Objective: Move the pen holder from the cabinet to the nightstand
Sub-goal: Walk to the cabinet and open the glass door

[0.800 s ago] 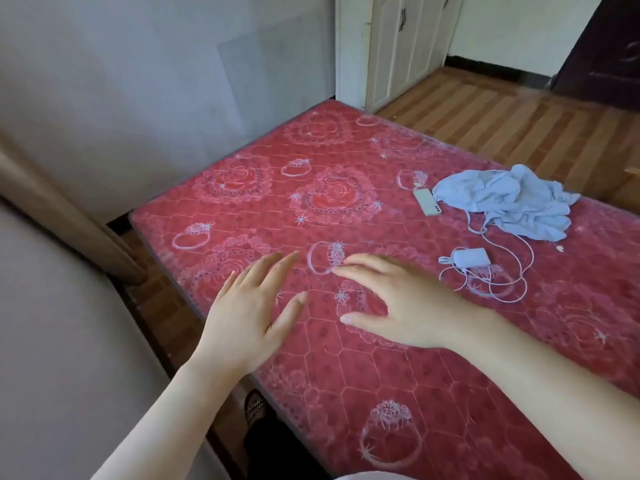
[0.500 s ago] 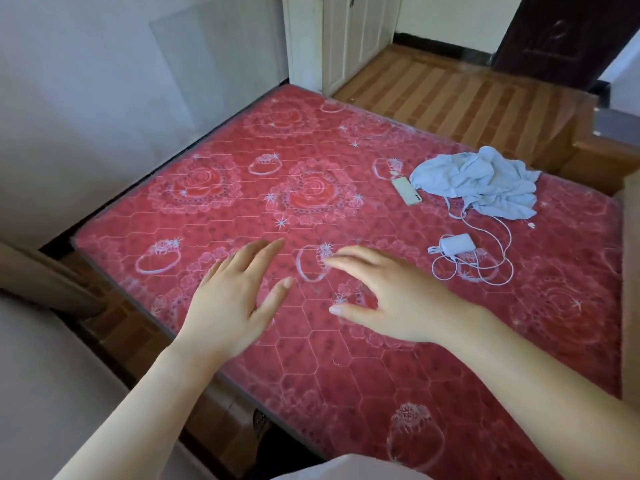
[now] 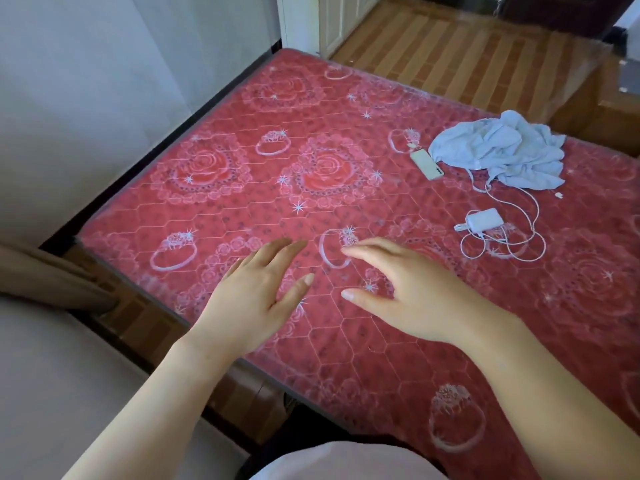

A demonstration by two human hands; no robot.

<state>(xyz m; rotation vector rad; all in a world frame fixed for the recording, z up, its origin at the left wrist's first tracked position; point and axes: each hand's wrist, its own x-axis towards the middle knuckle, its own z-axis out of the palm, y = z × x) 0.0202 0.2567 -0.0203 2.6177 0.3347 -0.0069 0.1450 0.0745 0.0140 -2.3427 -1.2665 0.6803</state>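
Neither the pen holder nor a nightstand shows in the head view. My left hand (image 3: pixel 256 292) hovers palm down over the near edge of a red patterned mattress (image 3: pixel 242 209), fingers apart and holding nothing. My right hand (image 3: pixel 408 289) is beside it, also palm down with spread fingers and nothing in it. A white cabinet (image 3: pixel 332 19) with closed doors stands at the far end of the bed, mostly cut off by the top of the frame.
On the mattress at the right lie a crumpled light blue cloth (image 3: pixel 502 150), a white phone (image 3: pixel 426 164) and a white charger with a coiled cable (image 3: pixel 485 221). A grey wall (image 3: pixel 104 81) runs along the left. Wooden floor (image 3: pixel 467 50) lies beyond the bed.
The view has swung rightward and down, so the bed shifts left and a wooden frame appears at far right. Both hands stay held out together, empty.
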